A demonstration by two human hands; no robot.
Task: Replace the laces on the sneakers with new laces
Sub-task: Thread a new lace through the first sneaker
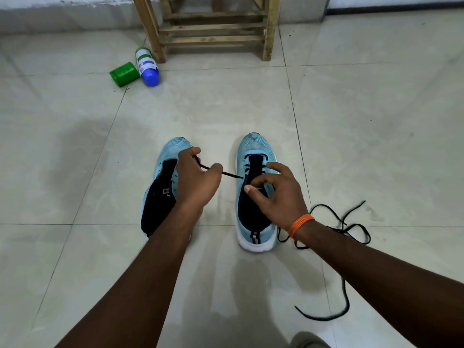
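Two light-blue sneakers sit toes-away on the tiled floor, the left sneaker [173, 149] at nine o'clock and the right sneaker [253, 146] just past centre at five. The left one shows no lace at all, its dark tongue lying open. The left hand [197, 179] pinches the black lace [232, 175], which runs taut across the gap to the right sneaker's eyelets. The right hand [278, 197], with an orange wristband [301, 223], curls over that sneaker's throat, but I cannot tell whether it grips lace, tongue or eyelet edge. A second, loose lace [351, 229] sprawls at four o'clock, and I can't say if it's old or new.

Where's the danger? Pull too hard from the left and the far end could slip back through its eyelet, leaving uneven tails. The sneaker could also skid on that glossy tile if the right hand isn't pinning it. And that tangle by the right forearm could snag the wrist or get confused with the working lace. A green jar [124, 74] and a blue-capped bottle [147, 66] lie at eleven, beside a wooden stool [213, 28] at twelve.
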